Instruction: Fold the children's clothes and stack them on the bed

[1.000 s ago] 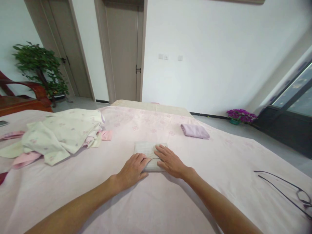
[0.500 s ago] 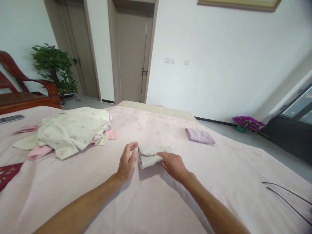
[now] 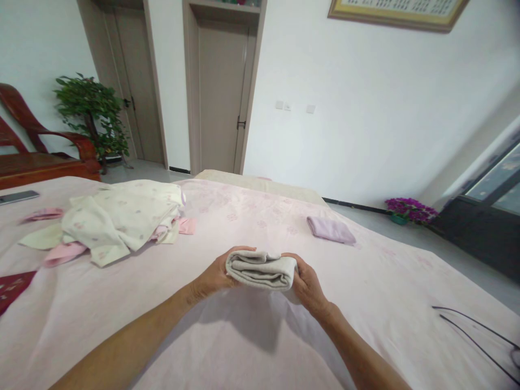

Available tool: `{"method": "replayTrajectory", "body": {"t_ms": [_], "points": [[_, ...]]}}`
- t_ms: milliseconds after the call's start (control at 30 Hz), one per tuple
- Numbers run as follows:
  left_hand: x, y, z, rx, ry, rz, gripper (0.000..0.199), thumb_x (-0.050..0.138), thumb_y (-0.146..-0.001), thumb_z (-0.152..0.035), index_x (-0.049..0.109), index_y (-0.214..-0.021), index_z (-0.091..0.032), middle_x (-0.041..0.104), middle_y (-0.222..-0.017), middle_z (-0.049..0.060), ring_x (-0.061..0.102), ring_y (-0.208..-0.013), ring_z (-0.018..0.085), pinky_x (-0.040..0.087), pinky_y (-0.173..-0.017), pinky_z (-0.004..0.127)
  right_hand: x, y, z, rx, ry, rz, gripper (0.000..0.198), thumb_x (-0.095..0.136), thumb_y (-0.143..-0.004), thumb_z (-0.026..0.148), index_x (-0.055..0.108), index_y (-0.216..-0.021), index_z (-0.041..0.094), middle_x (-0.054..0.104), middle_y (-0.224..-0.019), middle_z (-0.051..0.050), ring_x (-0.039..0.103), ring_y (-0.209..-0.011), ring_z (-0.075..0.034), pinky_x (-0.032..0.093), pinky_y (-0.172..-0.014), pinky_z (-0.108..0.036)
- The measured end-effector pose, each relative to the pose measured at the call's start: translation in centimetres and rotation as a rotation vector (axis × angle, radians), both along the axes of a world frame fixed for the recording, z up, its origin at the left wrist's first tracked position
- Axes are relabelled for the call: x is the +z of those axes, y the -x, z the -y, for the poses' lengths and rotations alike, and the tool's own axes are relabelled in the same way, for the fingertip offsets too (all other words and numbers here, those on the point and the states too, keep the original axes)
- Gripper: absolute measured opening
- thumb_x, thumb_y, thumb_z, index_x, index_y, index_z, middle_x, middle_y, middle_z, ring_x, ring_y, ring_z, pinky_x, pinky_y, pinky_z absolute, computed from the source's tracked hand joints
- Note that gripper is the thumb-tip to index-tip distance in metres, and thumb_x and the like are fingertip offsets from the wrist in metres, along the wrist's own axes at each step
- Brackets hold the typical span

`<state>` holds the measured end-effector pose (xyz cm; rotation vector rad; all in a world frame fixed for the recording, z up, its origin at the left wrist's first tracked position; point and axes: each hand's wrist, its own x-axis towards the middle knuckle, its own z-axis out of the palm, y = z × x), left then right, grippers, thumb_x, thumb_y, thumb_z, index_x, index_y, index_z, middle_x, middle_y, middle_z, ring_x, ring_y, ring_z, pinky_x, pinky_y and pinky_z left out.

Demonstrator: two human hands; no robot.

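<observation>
A wide bed [image 3: 398, 281] under a pale pink floral sheet fills the lower view and serves as the landmark. Beyond its far edge stand a white wall, two closed grey doors [image 3: 221, 97] and a framed picture [image 3: 396, 12] high up. Off the bed's left side sit a red wooden chair [image 3: 44, 157] and a leafy potted plant [image 3: 90, 114]; off its right side, on the floor, a pot of purple flowers [image 3: 408, 208]. On the bed's left part lies a loose heap of cream and pink clothes [image 3: 117, 219], with a dark phone [image 3: 18, 197] at the far left edge. Toward the bed's far right lies a folded lilac cloth [image 3: 330, 229], and thin black cables [image 3: 475, 336] trail near the right corner. At the bed's middle, lifted just above the sheet, is a folded grey-white towel [image 3: 262, 269], held between both hands. The left hand [image 3: 217, 276] cups its left end, fingers curled over the top; the right hand [image 3: 307, 281] grips its right end, fingers wrapped closed around the fold.
</observation>
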<state>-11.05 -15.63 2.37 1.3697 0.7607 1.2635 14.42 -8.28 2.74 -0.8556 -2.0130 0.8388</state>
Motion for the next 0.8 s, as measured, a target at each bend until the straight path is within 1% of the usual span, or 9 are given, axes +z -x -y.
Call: {"method": "replayTrajectory", "body": {"t_ms": [100,167,300,367,467,567,667,733,800], "points": [[-0.2,-0.8,-0.1,0.214,-0.059,-0.001,0.055,0.082,-0.071,-0.039,0.062,-0.118,-0.018,0.069,-0.114,0.011,0.063,-0.107,0.028,0.049,-0.094,0.037,0.9,0.3,0.5,0.022,0.108,-0.062,0.031,0.052,-0.093,0.046,0.067,-0.103,0.021,0.071,-0.097,-0.005,0.063,-0.089,-0.022,0.049,-0.08,-0.031],[-0.3,-1.1,-0.1,0.326,-0.059,-0.009,0.047,0.08,-0.072,-0.042,0.064,-0.11,-0.019,0.07,-0.104,0.008,0.064,-0.1,0.027,0.05,-0.089,0.035,1.3,0.4,0.9,0.067,0.232,-0.119,0.034,0.054,-0.092,0.049,0.068,-0.103,0.02,0.071,-0.099,-0.005,0.062,-0.091,-0.023,0.048,-0.081,-0.032],[0.1,-2.3,-0.1,0.606,0.0,0.024,0.038,0.073,-0.076,-0.045,0.068,-0.102,-0.018,0.071,-0.104,0.006,0.062,-0.103,0.026,0.048,-0.092,0.033,1.7,0.8,1.8,0.261,0.65,-0.309,0.043,0.064,-0.084,0.055,0.066,-0.109,0.019,0.072,-0.098,-0.006,0.065,-0.089,-0.023,0.05,-0.081,-0.034],[0.8,-2.9,-0.4,0.665,0.063,0.073,0.039,0.071,-0.077,-0.046,0.067,-0.104,-0.017,0.072,-0.104,0.006,0.063,-0.103,0.026,0.049,-0.09,0.033,1.9,1.2,2.2,0.385,0.829,-0.355,0.05,0.071,-0.078,0.055,0.066,-0.109,0.017,0.072,-0.097,-0.008,0.067,-0.089,-0.024,0.051,-0.083,-0.037],[1.8,-3.5,-1.6,0.594,0.161,0.135,0.042,0.071,-0.077,-0.048,0.066,-0.105,-0.016,0.072,-0.102,0.007,0.065,-0.098,0.025,0.051,-0.083,0.033,2.3,1.8,2.5,0.47,0.971,-0.356,0.054,0.08,-0.07,0.046,0.065,-0.11,0.014,0.072,-0.097,-0.01,0.068,-0.09,-0.026,0.052,-0.086,-0.039],[2.4,-3.4,-3.5,0.459,0.252,0.248,0.046,0.069,-0.078,-0.051,0.065,-0.105,-0.015,0.073,-0.099,0.007,0.067,-0.095,0.024,0.052,-0.082,0.032,2.4,2.1,2.1,0.36,1.057,-0.414,0.052,0.08,-0.071,0.039,0.063,-0.112,0.013,0.074,-0.094,-0.011,0.07,-0.089,-0.027,0.054,-0.085,-0.041],[2.2,-3.0,-4.9,0.204,0.429,0.345,0.053,0.063,-0.079,-0.061,0.066,-0.104,-0.015,0.074,-0.092,0.007,0.069,-0.093,0.025,0.054,-0.079,0.033,2.2,2.0,1.0,0.243,1.143,-0.516,0.043,0.071,-0.078,0.037,0.062,-0.113,0.012,0.074,-0.092,-0.012,0.071,-0.089,-0.028,0.056,-0.083,-0.044],[1.8,-2.9,-5.2,0.019,0.534,0.34,0.058,0.058,-0.08,-0.066,0.066,-0.106,-0.016,0.074,-0.093,0.008,0.07,-0.093,0.026,0.054,-0.075,0.033,1.8,1.7,0.1,0.193,1.186,-0.6,0.038,0.066,-0.082,0.033,0.061,-0.114,0.012,0.075,-0.094,-0.012,0.072,-0.09,-0.027,0.057,-0.084,-0.044],[1.4,-3.1,-4.9,-0.064,0.62,0.294,0.059,0.058,-0.079,-0.067,0.066,-0.109,-0.017,0.074,-0.096,0.008,0.07,-0.091,0.026,0.055,-0.071,0.033,1.3,1.5,-0.8,0.14,1.209,-0.685,0.036,0.061,-0.085,0.027,0.059,-0.117,0.012,0.075,-0.096,-0.011,0.072,-0.091,-0.026,0.057,-0.085,-0.043]]}}
